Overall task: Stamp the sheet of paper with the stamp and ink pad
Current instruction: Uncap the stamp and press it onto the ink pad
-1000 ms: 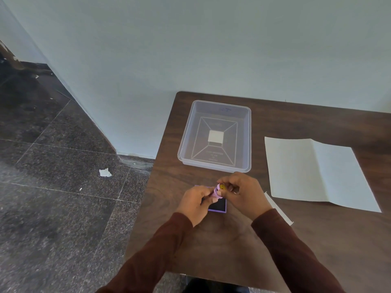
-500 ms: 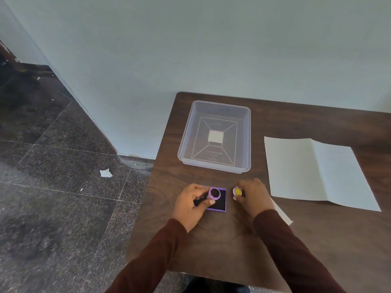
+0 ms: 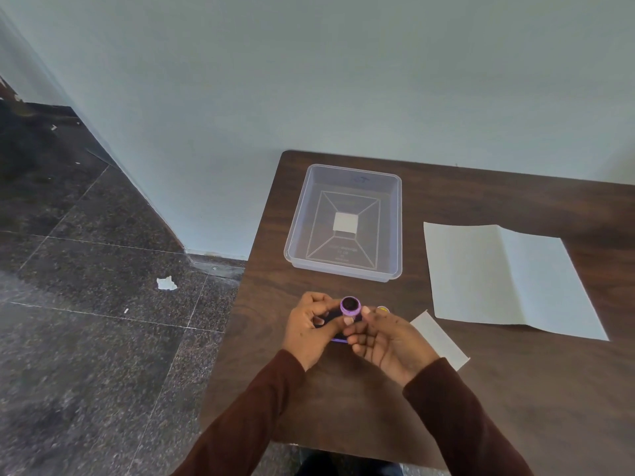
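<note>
A small round purple stamp [image 3: 350,305] is held just above the table with its dark face turned up. My left hand [image 3: 309,329] pinches it from the left, and the fingertips of my right hand [image 3: 390,340] grip it from the right. Under both hands lies the ink pad [image 3: 325,319], black with a purple rim and mostly hidden. The stamp's yellow cap [image 3: 382,309] sits on the table just right of the stamp. The white sheet of paper [image 3: 508,280], creased down its middle, lies flat to the right.
A clear plastic tray [image 3: 395,228] with a white square label in its bottom stands behind the hands. A narrow white paper strip [image 3: 441,340] lies beside my right wrist. The brown table [image 3: 515,407] ends at left over a dark stone floor.
My hands pulled the yellow cap off the stamp. My right hand set the cap on the table and came back to the stamp, which my left hand kept holding over the ink pad.
</note>
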Demonstrator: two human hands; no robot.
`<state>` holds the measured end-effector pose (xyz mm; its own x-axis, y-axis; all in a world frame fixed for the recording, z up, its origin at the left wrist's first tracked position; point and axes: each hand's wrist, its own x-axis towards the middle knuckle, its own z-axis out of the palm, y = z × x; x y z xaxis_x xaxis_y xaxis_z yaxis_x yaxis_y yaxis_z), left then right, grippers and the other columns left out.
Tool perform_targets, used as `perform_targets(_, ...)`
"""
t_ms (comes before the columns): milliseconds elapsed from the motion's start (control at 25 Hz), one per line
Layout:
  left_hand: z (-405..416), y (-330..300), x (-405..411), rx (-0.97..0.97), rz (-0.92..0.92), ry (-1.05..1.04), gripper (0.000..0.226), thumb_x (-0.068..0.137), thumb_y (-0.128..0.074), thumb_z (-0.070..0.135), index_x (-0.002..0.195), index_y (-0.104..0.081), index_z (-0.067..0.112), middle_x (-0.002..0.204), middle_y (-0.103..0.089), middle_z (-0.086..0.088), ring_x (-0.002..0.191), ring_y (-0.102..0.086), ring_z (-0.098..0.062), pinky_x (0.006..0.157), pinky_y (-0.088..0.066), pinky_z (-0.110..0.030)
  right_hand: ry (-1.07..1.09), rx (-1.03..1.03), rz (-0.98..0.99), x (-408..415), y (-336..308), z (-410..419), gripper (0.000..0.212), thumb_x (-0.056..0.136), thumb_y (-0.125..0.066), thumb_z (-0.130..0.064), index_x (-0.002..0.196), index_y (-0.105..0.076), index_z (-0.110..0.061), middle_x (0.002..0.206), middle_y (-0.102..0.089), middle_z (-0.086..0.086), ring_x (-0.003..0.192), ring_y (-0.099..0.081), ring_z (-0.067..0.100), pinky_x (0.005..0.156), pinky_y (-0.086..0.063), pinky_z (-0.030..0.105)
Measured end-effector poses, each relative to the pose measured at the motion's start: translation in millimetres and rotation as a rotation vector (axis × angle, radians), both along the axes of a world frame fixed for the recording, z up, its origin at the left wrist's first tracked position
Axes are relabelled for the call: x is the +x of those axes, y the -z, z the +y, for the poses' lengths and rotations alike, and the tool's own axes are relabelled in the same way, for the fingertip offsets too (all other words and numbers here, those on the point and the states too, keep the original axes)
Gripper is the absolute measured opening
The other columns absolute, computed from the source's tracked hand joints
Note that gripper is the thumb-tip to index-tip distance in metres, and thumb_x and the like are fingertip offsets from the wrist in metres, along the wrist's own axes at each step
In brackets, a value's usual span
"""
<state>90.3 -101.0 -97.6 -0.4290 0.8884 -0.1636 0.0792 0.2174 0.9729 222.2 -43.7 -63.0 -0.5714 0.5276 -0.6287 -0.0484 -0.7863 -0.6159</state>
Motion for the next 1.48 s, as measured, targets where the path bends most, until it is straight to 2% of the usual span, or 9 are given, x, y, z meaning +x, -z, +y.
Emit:
perform_targets(160, 4, -2, -3, -0.009, 0.081, 0.103, 0.027, 0.077, -0.074, 0.009, 0.104, -0.072, 0.009, 0.089, -0.051, 0.014, 0.08, -0.053, 0.006, 0.075, -0.04, -0.021, 0.05, -0.117, 0.152, 0, 5, 2, 0.018, 0.075, -0.058, -0.016, 0.089, -0.059, -0.005, 0.061, -0.066, 0.008, 0.05, -0.064, 0.015, 0.049, -0.056, 0.023)
perform_targets(320, 5, -5, -5, -0.043, 0.217, 0.119, 0.033, 0.079, -0.071, 0.019, 0.112, -0.069, 0.014, 0.097, -0.051, 0.01, 0.102, -0.053, -0.014, 0.084, -0.044, -0.019, 0.12, -0.041, 0.167, -6, 11, 6, 0.01, 0.082, -0.056, -0.005, 0.092, -0.057, -0.006, 0.061, -0.067, 0.007, 0.049, -0.063, 0.013, 0.048, -0.056, 0.021)
perform_targets(600, -7, 11, -36, -0.378, 0.909, 0.365, 0.077, 0.081, -0.057, 0.055, 0.146, -0.029, 0.022, 0.149, -0.037, 0.002, 0.141, -0.026, -0.017, 0.118, -0.018, -0.033, -0.296, 1.064, -0.809, -9, 28, 14, 0.017, 0.087, -0.061, -0.012, 0.103, -0.066, -0.008, 0.094, -0.062, 0.004, 0.087, -0.057, 0.018, 0.072, -0.045, 0.018)
perform_targets(800, -5, 21, -37, -0.454, 0.963, 0.456, 0.081, 0.082, -0.056, 0.053, 0.148, -0.021, 0.022, 0.152, -0.032, 0.002, 0.143, -0.024, -0.016, 0.121, -0.008, -0.039, -0.577, 1.545, -0.826, -26, 37, 15, 0.018, 0.086, -0.058, -0.012, 0.101, -0.066, -0.003, 0.099, -0.065, 0.013, 0.092, -0.06, 0.027, 0.079, -0.047, 0.029)
perform_targets(960, -1, 21, -37, -0.45, 0.975, 0.447, 0.078, 0.082, -0.059, 0.05, 0.147, -0.026, 0.022, 0.149, -0.036, 0.004, 0.14, -0.028, -0.015, 0.121, -0.008, -0.038, -0.76, 1.742, -0.831, -33, 53, 4, 0.032, 0.047, -0.089, -0.01, 0.073, -0.07, -0.008, 0.066, -0.068, 0.007, 0.055, -0.066, 0.021, 0.05, -0.052, 0.02)
perform_targets(1040, -2, 20, -37, -0.463, 0.991, 0.445, 0.078, 0.081, -0.059, 0.05, 0.147, -0.027, 0.022, 0.148, -0.037, 0.004, 0.139, -0.029, -0.016, 0.121, -0.008, -0.038, -0.757, 1.765, -0.855, -37, 58, 6, 0.026, 0.064, -0.08, -0.007, 0.087, -0.069, -0.003, 0.083, -0.069, 0.012, 0.073, -0.067, 0.026, 0.063, -0.054, 0.025)
perform_targets(1160, -2, 15, -35, -0.475, 1.0, 0.448, 0.079, 0.081, -0.059, 0.051, 0.147, -0.027, 0.022, 0.149, -0.036, 0.003, 0.139, -0.029, -0.016, 0.121, -0.008, -0.039, -0.473, 1.119, -0.767, -30, 46, 24, 0.019, 0.09, -0.051, -0.005, 0.105, -0.063, -0.001, 0.099, -0.064, 0.018, 0.086, -0.061, 0.026, 0.082, -0.049, 0.032)
perform_targets(1320, -2, 14, -32, -0.475, 0.993, 0.446, 0.08, 0.084, -0.055, 0.051, 0.149, -0.018, 0.021, 0.152, -0.032, 0.001, 0.142, -0.027, -0.018, 0.122, -0.009, -0.04, 0.209, 0.082, -0.111, 14, 36, 38, 0.019, 0.095, -0.043, -0.002, 0.095, -0.061, 0.001, 0.055, -0.066, 0.008, 0.046, -0.061, 0.012, 0.046, -0.055, 0.021)
perform_targets(1480, -8, 9, -18, -0.452, 0.957, 0.44, 0.083, 0.089, -0.05, 0.044, 0.151, -0.003, 0.017, 0.159, -0.015, -0.004, 0.148, -0.014, -0.021, 0.122, -0.008, -0.037, 0.422, -0.193, 0.134, 46, 20, 37, 0.027, 0.095, -0.037, -0.006, 0.08, -0.058, 0.001, 0.047, -0.063, 0.011, 0.037, -0.058, 0.014, 0.041, -0.051, 0.018)
